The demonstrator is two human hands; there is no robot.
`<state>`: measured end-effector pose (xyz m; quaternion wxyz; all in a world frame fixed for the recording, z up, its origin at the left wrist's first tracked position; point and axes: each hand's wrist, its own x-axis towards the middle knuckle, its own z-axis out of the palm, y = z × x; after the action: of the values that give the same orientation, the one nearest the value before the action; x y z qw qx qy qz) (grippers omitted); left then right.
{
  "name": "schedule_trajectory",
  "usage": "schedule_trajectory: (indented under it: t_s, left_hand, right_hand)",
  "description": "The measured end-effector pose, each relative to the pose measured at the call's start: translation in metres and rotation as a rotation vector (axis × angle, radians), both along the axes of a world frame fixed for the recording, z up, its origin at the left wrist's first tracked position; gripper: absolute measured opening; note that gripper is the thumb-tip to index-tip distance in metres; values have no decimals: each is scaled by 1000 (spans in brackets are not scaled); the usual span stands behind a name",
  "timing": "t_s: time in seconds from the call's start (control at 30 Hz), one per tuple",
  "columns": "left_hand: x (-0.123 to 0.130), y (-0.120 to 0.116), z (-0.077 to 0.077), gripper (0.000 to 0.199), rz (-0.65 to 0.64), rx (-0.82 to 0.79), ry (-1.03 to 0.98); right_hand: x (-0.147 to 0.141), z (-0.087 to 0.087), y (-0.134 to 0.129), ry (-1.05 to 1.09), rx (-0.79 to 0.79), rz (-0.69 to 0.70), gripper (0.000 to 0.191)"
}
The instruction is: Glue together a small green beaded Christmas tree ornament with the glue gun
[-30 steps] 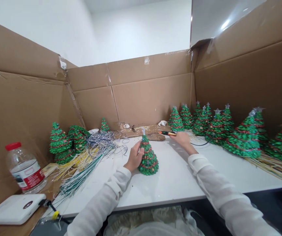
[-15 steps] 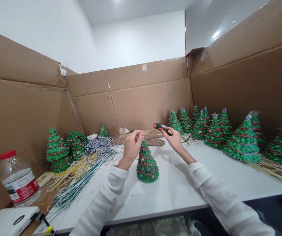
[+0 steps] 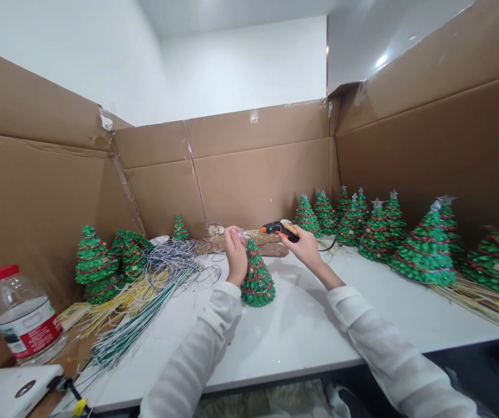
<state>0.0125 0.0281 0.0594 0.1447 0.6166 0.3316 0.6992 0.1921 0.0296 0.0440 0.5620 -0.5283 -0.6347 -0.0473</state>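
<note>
A small green Christmas tree (image 3: pixel 258 280) with red garlands stands on the white table in front of me, leaning slightly. Beside its tip, my left hand (image 3: pixel 235 255) is closed on a clear star (image 3: pixel 242 234), held between thumb and fingers. My right hand (image 3: pixel 304 248) grips a black and orange glue gun (image 3: pixel 278 229), its nozzle pointing left toward the star and the tree's tip. The nozzle looks close to the star; whether they touch I cannot tell.
Several star-topped trees (image 3: pixel 375 229) line the right side. On the left lie bundled wires (image 3: pixel 140 307), more trees (image 3: pixel 97 264), a red-capped bottle (image 3: pixel 27 316) and a white box (image 3: pixel 18 389). Cardboard walls (image 3: pixel 241 174) enclose the white table (image 3: pixel 302 342).
My right hand has brought the glue gun left and levelled its nozzle toward the tip. My left hand has turned, showing the star. The tree has shifted slightly and tilts.
</note>
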Motion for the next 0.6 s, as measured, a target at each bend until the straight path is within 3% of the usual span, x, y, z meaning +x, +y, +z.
schedule_trajectory:
  t_s: [0.13, 0.4, 0.6]
  left_hand:
    - [-2, -4, -5, 26, -71, 44, -63]
    - [0, -4, -11, 23, 52, 64, 15]
    - [5, -8, -8, 22, -45, 40, -36]
  right_hand:
    - [-2, 0, -1, -9, -9, -16, 35]
    - [-7, -2, -1, -25, 13, -31, 34]
    - [-7, -2, -1, -24, 7, -27, 32]
